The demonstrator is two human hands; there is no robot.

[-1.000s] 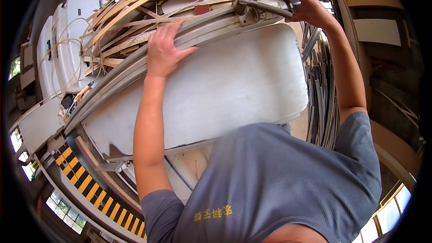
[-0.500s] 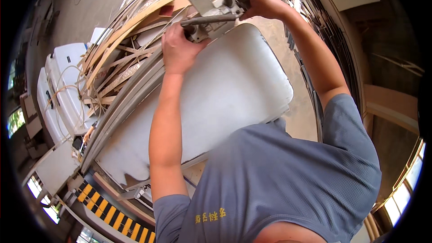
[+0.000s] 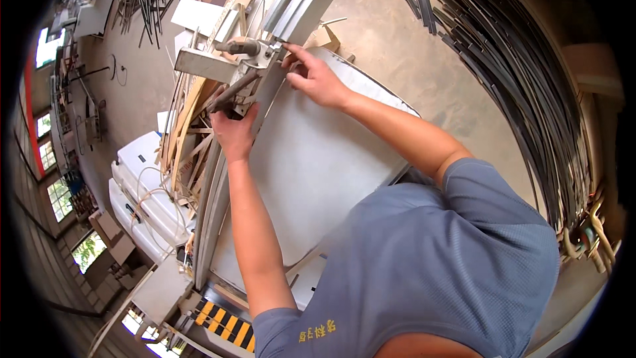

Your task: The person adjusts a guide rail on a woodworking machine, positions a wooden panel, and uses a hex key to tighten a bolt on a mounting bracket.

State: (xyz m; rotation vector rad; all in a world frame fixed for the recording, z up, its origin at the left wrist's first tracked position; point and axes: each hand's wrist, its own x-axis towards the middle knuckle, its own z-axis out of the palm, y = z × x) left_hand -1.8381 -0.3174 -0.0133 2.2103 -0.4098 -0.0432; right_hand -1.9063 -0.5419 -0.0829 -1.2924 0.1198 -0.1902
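Observation:
A pale metal bracket (image 3: 205, 65) with grey bar handles stands at the far end of a sliding rail. My left hand (image 3: 233, 134) is closed round the end of the nearer grey handle (image 3: 235, 91), its thumb out to the side. The farther handle (image 3: 240, 47) has no hand on it. My right hand (image 3: 319, 81) reaches to the bracket's right, index finger stretched toward the near end of a silver grooved profile (image 3: 301, 6); its other fingers are loosely bent and partly hidden. Under both forearms lies a large white board-like table surface (image 3: 308, 159) with worn edges.
Wooden strip offcuts (image 3: 177, 126) are piled left of the rail. White rounded machine housings (image 3: 149, 159) stand beyond them. Long dark strips (image 3: 510, 86) lie heaped on the right. A yellow-black striped edge (image 3: 225, 327) is at lower left. Concrete floor (image 3: 411, 46) shows beyond the table.
My right hand has let go of the bar it was on and moved toward the silver profile. My left hand stays on the nearer handle. The whole view has turned, shifting the bracket left.

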